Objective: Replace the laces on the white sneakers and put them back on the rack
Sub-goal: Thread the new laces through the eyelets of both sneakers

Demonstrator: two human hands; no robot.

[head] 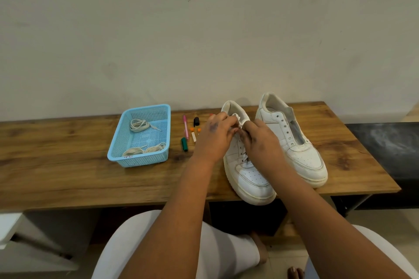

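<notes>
A plain off-white plastered wall [204, 29], faintly scuffed, rises beyond the hands. Under them runs a long brown wood-grain table [56, 165] on a metal frame. To the right of the hands sits a black stone-like slab [385, 142]; below lies pale tiled floor [294, 253].

A person's left hand [214, 133] and right hand [260, 140] pinched a white lace [237, 118] at the top eyelets of the near sneaker [247, 174] on a wooden tabletop [68, 165]. An unlaced sneaker [294, 140] stood just beside it. A blue basket [138, 161] held coiled laces [139, 125]; markers [184, 144] lay between.
</notes>
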